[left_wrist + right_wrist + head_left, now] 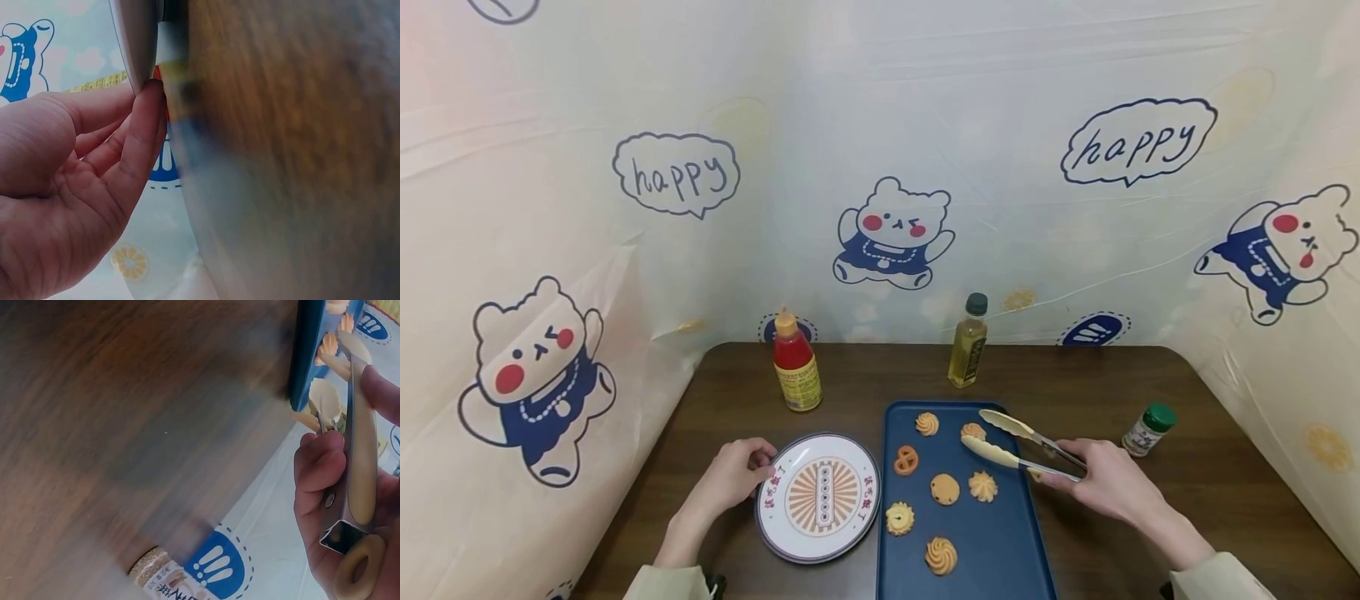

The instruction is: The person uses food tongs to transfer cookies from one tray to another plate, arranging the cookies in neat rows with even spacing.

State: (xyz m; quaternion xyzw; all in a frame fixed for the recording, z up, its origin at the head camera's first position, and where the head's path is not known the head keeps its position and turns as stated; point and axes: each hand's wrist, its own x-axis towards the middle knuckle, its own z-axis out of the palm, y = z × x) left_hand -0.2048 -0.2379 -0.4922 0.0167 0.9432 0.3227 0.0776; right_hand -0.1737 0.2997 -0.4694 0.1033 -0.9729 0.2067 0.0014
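Observation:
In the head view my left hand (737, 477) pinches the left rim of a round white plate (775, 527) with a blue edge and a printed sunburst. The left wrist view shows thumb and fingers at the plate's edge (139, 44). My right hand (1108, 477) grips metal tongs (1037, 439) with cream tips. Those tips are spread over a dark blue baking tray (1000, 554), one on each side of a swirled cookie (973, 431). A pretzel (906, 460), a round cookie with dark specks (944, 489) and several other cookies lie spaced on the tray.
A red squeeze bottle (797, 367) with a yellow label stands behind the plate. Behind the tray is an oil bottle (968, 343). A green-capped seasoning jar (1148, 430) stands beyond my right hand. Printed cloth (880, 108) hangs around the wooden table (880, 367).

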